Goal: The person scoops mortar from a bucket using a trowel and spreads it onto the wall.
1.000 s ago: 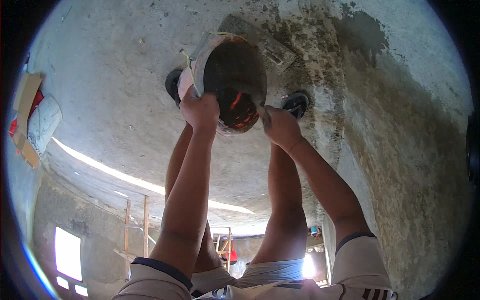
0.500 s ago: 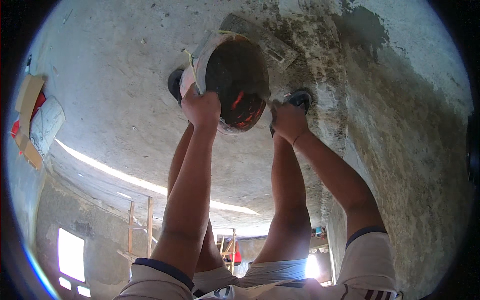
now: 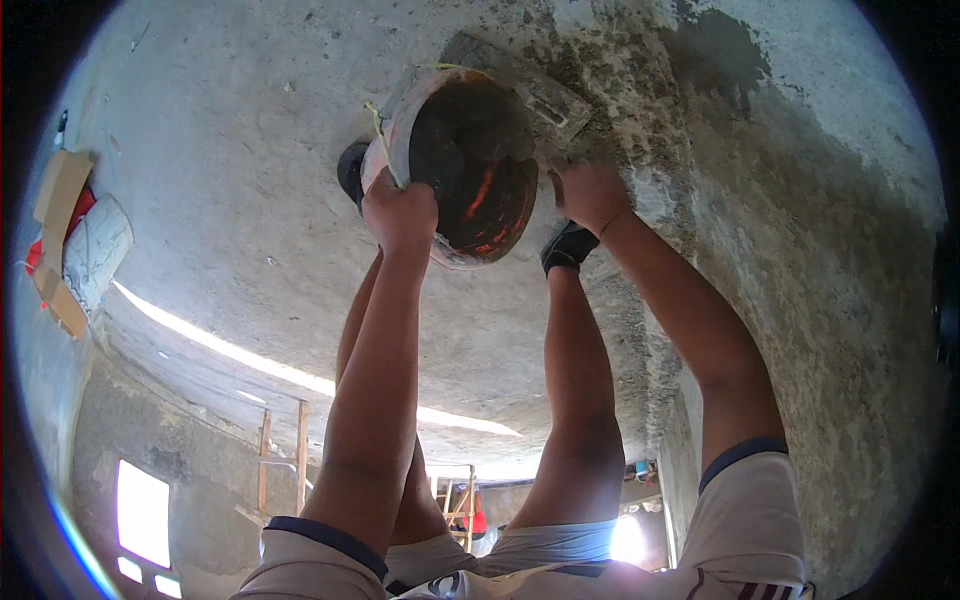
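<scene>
My left hand (image 3: 400, 210) is closed on the near left rim and thin cord handle of a tilted, stained bucket (image 3: 460, 150), whose dark interior has red streaks. My right hand (image 3: 590, 190), just outside the bucket's right side, has curled fingers around a dark, tool-like object I cannot make out. A flat, mortar-covered float (image 3: 560, 110) with a handle lies beyond the bucket on the concrete floor, partly hidden by it.
My dark sandals (image 3: 567, 245) are on either side around the bucket. At left are torn cardboard (image 3: 60, 190) and a pale bag (image 3: 95, 250). A stained concrete surface (image 3: 820, 300) fills the right. Wooden frames (image 3: 300, 450) and bright openings (image 3: 143, 510) show below.
My right hand has moved up and to the right, away from the bucket's lower right rim. My right foot has shifted down and left. My left hand stays on the bucket.
</scene>
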Tool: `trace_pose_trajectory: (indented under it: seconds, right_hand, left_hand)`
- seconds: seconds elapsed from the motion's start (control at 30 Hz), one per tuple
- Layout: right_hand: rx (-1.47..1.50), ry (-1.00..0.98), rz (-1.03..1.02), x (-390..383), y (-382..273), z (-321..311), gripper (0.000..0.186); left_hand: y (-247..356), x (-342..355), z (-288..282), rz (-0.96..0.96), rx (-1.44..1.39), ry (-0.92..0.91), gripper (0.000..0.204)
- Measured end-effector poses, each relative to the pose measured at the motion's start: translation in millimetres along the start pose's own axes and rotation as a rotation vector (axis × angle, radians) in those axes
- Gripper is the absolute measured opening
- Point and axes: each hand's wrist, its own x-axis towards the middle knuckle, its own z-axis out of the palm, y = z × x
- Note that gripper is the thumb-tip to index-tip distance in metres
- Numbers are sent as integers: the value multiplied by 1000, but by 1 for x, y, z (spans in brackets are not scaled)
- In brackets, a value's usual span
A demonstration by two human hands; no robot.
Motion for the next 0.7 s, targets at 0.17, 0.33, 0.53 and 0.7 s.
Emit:
trace_pose_trajectory:
  seconds: [0.17, 0.33, 0.53, 0.7]
  right_hand:
    - [27, 50, -12, -3, 8, 4, 41]
    - [-31, 113, -21, 2, -3, 3, 39]
    - [61, 122, 18, 17, -34, -8, 42]
    - [47, 300, -111, 27, -12, 13, 45]
  left_hand:
    - [-4, 0, -2, 53, 54, -18, 34]
    - [0, -1, -1, -2, 58, -45, 34]
    - [4, -1, -6, -33, 89, -103, 35]
    - [-5, 7, -5, 9, -18, -74, 35]
